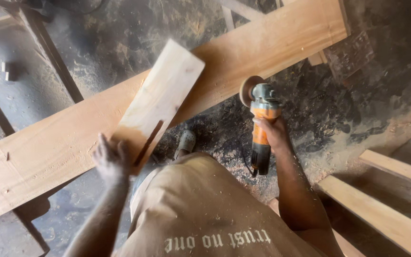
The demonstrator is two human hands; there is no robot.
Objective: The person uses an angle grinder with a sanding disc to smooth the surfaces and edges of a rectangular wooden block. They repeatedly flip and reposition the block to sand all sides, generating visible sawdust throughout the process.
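Gripping orange grinder [261, 128], right hand [273, 133]; left hand [112, 159] blurred, fingers spread on short board [160, 102]

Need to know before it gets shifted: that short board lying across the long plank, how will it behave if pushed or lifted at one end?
The short board looks stiff and flat, so it should not flex. It lies loose across the long plank, with only the left hand at its near end, so a push may pivot or slide it. Sawdust probably reduces grip.

long plank [243, 62]: pale tan, fine straight grain
short board [160, 97]: lighter cream, darker brown patch nearest the long plank's lower edge
grinder [261, 126]: orange body, grey head, black tail
shirt [200, 204]: khaki, white lettering
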